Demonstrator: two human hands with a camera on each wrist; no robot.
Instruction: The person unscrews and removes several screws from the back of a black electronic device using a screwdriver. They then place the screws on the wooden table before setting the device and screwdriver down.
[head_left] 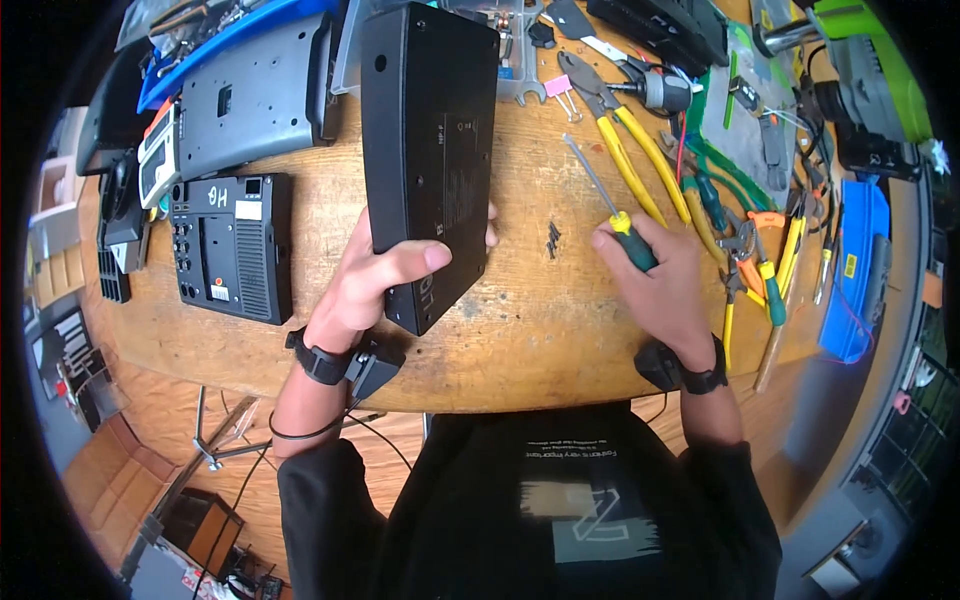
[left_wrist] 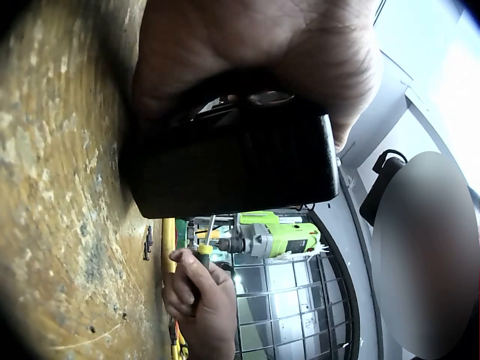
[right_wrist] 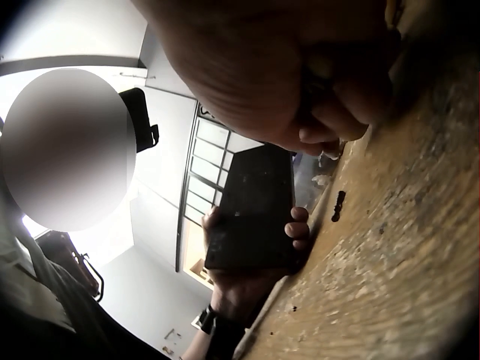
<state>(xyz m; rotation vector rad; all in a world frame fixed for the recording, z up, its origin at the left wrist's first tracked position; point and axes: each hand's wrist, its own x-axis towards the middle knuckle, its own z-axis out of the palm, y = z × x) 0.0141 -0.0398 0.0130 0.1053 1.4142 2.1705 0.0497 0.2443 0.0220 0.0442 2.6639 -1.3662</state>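
My left hand [head_left: 375, 270] grips a flat black device case [head_left: 430, 170] by its near end, thumb across the face, holding it up on edge. Screw holes and a printed label show on that face. In the left wrist view the dark case [left_wrist: 232, 165] fills the middle below the palm. My right hand [head_left: 655, 285] holds a screwdriver [head_left: 630, 240] with a green and yellow handle, its shaft pointing up and left. A few small black screws [head_left: 552, 240] lie on the wooden table between the hands; the right wrist view shows these screws [right_wrist: 339, 206] close by the right fingers.
Another black device [head_left: 230, 248] lies at the left, with a grey panel [head_left: 250, 100] behind it. Yellow-handled cutters [head_left: 630, 150], pliers and further tools spread over the right side. A blue tray [head_left: 852, 270] stands at the right edge, and a green drill [head_left: 870, 70] at the far right.
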